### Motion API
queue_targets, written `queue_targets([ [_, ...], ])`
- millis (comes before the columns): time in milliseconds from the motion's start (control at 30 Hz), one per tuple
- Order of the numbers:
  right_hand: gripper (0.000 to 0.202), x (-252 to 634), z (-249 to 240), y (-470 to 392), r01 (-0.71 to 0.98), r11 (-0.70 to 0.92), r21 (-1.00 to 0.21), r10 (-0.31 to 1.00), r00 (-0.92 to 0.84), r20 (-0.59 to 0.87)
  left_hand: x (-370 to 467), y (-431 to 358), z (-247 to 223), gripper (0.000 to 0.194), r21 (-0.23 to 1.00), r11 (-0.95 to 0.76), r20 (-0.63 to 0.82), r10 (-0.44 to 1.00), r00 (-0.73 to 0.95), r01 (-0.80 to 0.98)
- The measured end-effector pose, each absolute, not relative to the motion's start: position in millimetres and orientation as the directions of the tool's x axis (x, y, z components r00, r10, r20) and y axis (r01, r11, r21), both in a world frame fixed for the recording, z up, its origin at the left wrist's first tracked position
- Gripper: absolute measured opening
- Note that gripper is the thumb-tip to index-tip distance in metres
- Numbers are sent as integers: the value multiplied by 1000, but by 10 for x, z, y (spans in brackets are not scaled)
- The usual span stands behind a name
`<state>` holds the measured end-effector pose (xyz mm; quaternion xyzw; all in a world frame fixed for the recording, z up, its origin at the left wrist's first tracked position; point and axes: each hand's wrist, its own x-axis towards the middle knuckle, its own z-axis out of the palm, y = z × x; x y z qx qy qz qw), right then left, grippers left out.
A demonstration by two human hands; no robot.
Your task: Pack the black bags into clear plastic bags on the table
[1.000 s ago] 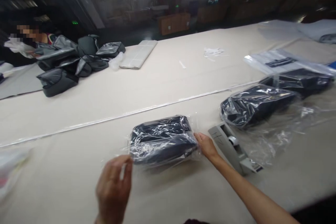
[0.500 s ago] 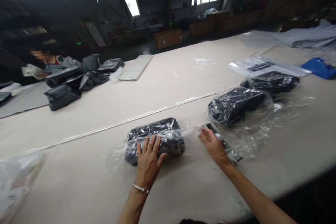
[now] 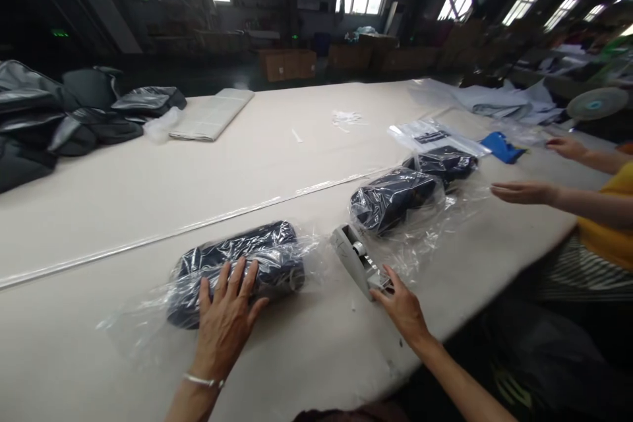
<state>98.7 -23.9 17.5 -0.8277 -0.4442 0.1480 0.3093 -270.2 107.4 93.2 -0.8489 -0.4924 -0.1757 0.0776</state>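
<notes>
A dark padded bag (image 3: pixel 277 260) wrapped in clear plastic lies on the pale table. My left hand (image 3: pixel 226 310) rests flat on its near side, fingers spread. To its right stands a grey tape dispenser (image 3: pixel 349 252) holding a small roll of tape. The thumb and fingers of my right hand (image 3: pixel 403 310) are closed around the dispenser's near end; whether they pinch a strip of tape cannot be made out. Loose clear film spreads from both ends of the wrapped bag.
Two more wrapped dark bags (image 3: pixel 393 198) lie beyond the dispenser, near a printed plastic bag (image 3: pixel 435 135) and a blue object (image 3: pixel 502 146). Another person's hands (image 3: pixel 527 192) reach in from the right. Dark bags (image 3: pixel 93 132) are piled left, beside folded cloth (image 3: pixel 212 115).
The view has swung right, bringing the other person's arms into sight. My right hand has moved to the near end of the tape dispenser. My left hand stays on the wrapped bag.
</notes>
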Motion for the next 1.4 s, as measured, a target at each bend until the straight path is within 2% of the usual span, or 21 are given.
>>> queue_targets([
  [133,62,830,276,246,603,-362,-711,836,547,38,-2702,1076,931,64,31,-515,375,800,468,856],
  [267,58,867,416,837,439,-359,-823,852,514,-98,-2701,1068,961,65,21,-500,361,811,460,866],
  [367,47,1021,527,1147,342,-363,-867,891,398,-216,-2701,1068,975,68,0,-507,370,801,471,862],
  [467,48,1140,609,1311,247,-388,-888,893,338,-296,-2707,1071,966,71,-14,-514,383,790,479,858],
  [667,46,1081,685,1361,170,-381,-909,874,389,-293,-2702,1051,958,75,1,-499,381,802,461,867],
  [900,31,947,769,974,166,-305,-938,851,490,-190,-2690,1044,964,73,13,-494,351,816,458,870],
  [1100,38,964,542,742,121,-454,-883,831,415,-371,-2682,1036,959,70,21,-489,347,822,452,872],
  [1267,33,1151,383,790,287,-522,-803,827,400,-395,-2666,1015,997,67,26,-456,308,850,427,889],
  [1400,31,1225,922,911,447,-463,-765,883,308,-354,-2641,1002,1015,76,131,-408,286,888,360,903],
])
